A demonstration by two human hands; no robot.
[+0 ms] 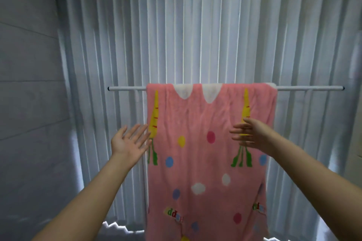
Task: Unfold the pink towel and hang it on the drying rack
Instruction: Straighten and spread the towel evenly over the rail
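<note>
Both hands are raised with fingers spread, holding nothing: the left hand [129, 140] at the pink towel [207, 154]'s left edge, the right hand [248, 135] in front of its right part. Bare rail [127, 89] extends past the towel on each side. Pleated white curtains [176, 25] hang close behind. Draped unfolded over the rail, the towel hangs flat (carrots, coloured dots).

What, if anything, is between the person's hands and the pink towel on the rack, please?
Nothing visible. The pink towel already hangs over the rack bar, and the left hand and right hand, both open, are right in front of it.
</note>
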